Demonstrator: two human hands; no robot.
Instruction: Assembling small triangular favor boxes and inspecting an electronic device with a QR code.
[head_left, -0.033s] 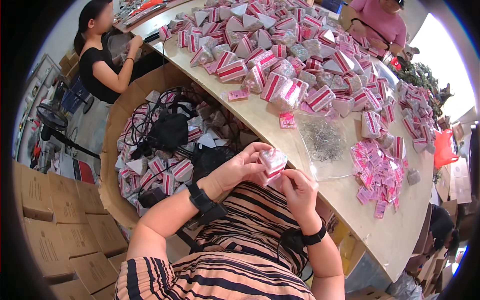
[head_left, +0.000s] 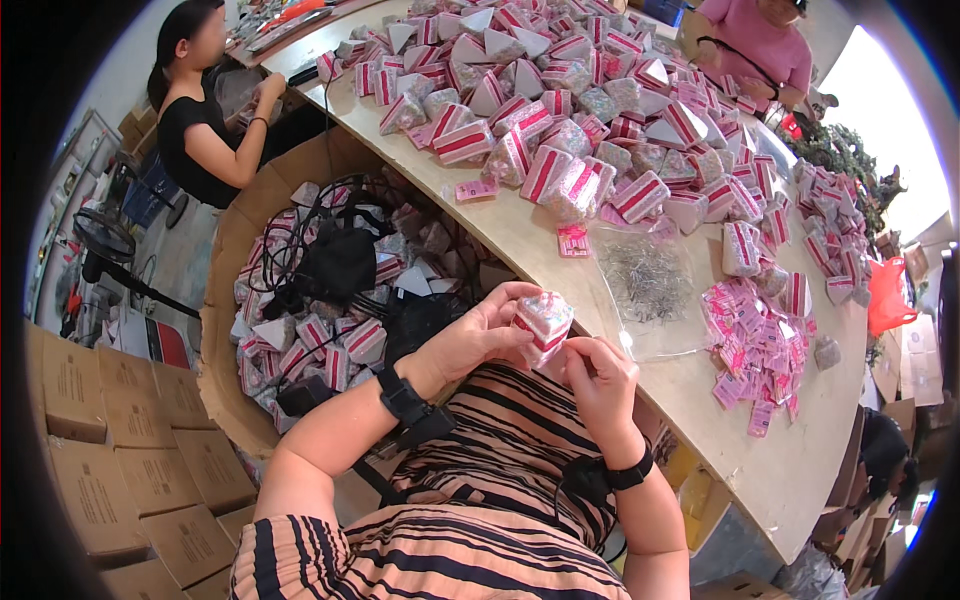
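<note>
Left hand [head_left: 490, 328] grips one pink-and-white wedge-shaped packet [head_left: 545, 320], right hand [head_left: 604, 380] pinching at its edge! One silver metal pin pile [head_left: 645, 280] lies right of the packet.

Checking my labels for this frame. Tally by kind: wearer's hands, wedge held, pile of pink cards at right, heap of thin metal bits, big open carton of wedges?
Hands: 2 (left hand, right hand)
Held wedge: 1
Pile of pink cards: 1
Heap of thin metal bits: 1
Open carton: 1
Total: 6
</note>
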